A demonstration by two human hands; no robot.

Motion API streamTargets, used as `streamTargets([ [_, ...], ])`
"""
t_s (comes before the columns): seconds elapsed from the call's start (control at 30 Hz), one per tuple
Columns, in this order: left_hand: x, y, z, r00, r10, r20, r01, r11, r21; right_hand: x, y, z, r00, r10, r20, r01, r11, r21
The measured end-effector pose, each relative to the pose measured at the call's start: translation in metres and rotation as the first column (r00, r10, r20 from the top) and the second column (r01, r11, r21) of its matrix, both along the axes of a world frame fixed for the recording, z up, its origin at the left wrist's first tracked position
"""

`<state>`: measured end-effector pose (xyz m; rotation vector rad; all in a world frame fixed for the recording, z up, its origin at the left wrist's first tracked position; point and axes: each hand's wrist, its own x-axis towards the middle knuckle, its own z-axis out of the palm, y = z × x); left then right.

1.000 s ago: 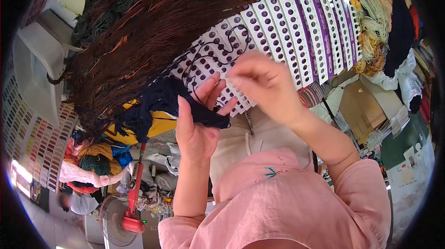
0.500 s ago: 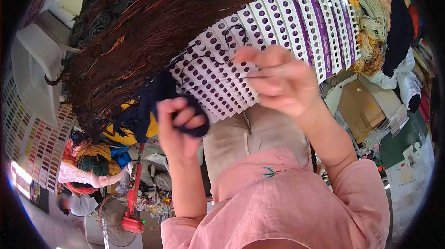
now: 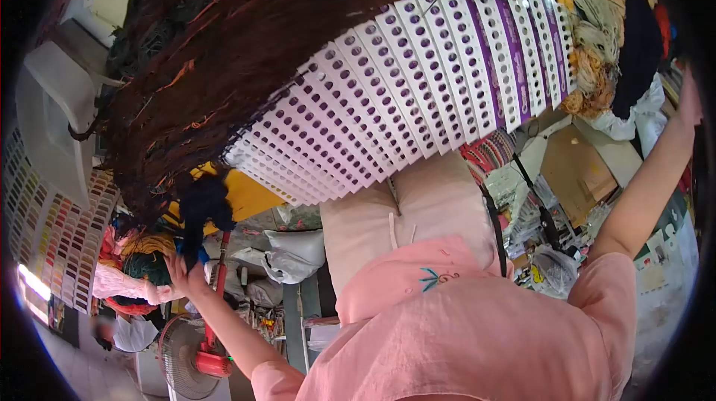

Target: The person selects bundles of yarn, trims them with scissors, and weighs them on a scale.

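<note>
At the left, my left hand (image 3: 189, 276) is closed around the lower end of a hanging bundle of navy yarn (image 3: 203, 211). The yarn drops from the cards' left corner and runs down between my fingers. Far to the right, my right hand (image 3: 691, 102) is at the end of my outstretched arm, close to the edge of view. Its fingers are blurred, and whether a thread is in them does not show. Overlapping white sample cards (image 3: 388, 88) with rows of dark round holes spread above my lap. Long dark brown yarn (image 3: 216, 65) lies over their left side.
Cream and golden skeins (image 3: 597, 35) hang at the right of the cards. A red-and-grey fan (image 3: 186, 356) stands at lower left, below coloured yarn skeins (image 3: 149, 267). A grey plastic chair (image 3: 56, 110) is at the left. Cardboard (image 3: 578, 173) and plastic bags lie right of my legs.
Both hands have moved apart from over the cards, my left down and left with the navy yarn, my right far out right. The dark looped thread no longer lies across the cards.
</note>
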<state>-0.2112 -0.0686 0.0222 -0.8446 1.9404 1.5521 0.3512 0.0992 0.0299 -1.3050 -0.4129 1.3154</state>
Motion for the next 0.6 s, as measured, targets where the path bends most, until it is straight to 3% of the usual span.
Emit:
streamTargets([
  [0.03,-0.001,-0.009,-0.009,0.937,-0.122,0.327,0.044,0.97,0.238,0.039,-0.014,-0.007,0.965,0.13,-0.228,-0.127,0.991,0.03],
  [0.07,0.0,-0.013,-0.022,0.764,-0.304,0.57,-0.007,0.878,0.478,0.102,0.005,0.045,0.933,-0.138,0.333,0.077,0.979,0.188],
  [0.1,0.041,-0.001,-0.038,0.749,-0.424,0.509,0.189,0.873,0.449,0.029,-0.007,0.015,0.606,0.316,0.73,-0.441,0.897,-0.022],
  [0.13,0.093,0.016,-0.044,0.704,-0.508,0.497,0.44,0.861,0.256,-0.04,-0.013,0.007,-0.097,0.453,0.886,-0.468,0.765,-0.443],
  [0.17,0.121,0.027,-0.05,0.431,-0.707,0.561,0.444,0.708,0.55,-0.085,-0.021,-0.022,0.745,0.495,0.448,-0.457,0.867,-0.197],
  [0.2,0.153,0.041,-0.05,0.311,-0.842,0.441,0.55,0.538,0.639,-0.117,-0.026,-0.036,0.729,0.589,0.349,-0.562,0.806,-0.187],
  [0.23,0.18,0.057,-0.048,0.29,-0.88,0.376,0.69,0.465,0.555,-0.141,-0.033,-0.053,0.592,0.585,0.554,-0.666,0.742,-0.071],
  [0.3,0.212,0.076,-0.054,0.2,-0.951,0.236,0.883,0.279,0.378,-0.174,-0.044,-0.074,0.415,0.464,0.783,-0.72,0.693,-0.028],
  [0.33,0.218,0.079,-0.066,0.178,-0.966,0.189,0.901,0.237,0.363,-0.182,-0.052,-0.082,0.446,0.536,0.716,-0.715,0.695,-0.075],
  [0.37,0.224,0.081,-0.073,0.163,-0.963,0.215,0.913,0.23,0.337,-0.188,-0.061,-0.091,0.496,0.502,0.708,-0.67,0.741,-0.056],
  [0.4,0.23,0.088,-0.072,0.136,-0.967,0.216,0.936,0.197,0.292,-0.188,-0.063,-0.1,0.365,0.409,0.836,-0.721,0.693,-0.024],
  [0.47,0.238,0.094,-0.074,0.105,-0.981,0.164,0.952,0.147,0.27,-0.184,-0.071,-0.1,0.221,0.423,0.879,-0.795,0.599,-0.089],
  [0.53,0.241,0.098,-0.077,0.112,-0.991,0.077,0.937,0.131,0.325,-0.184,-0.074,-0.095,0.152,0.404,0.902,-0.813,0.57,-0.118],
  [0.6,0.245,0.095,-0.083,0.14,-0.99,0.005,0.94,0.134,0.314,-0.184,-0.072,-0.094,0.194,0.424,0.885,-0.809,0.58,-0.101],
])
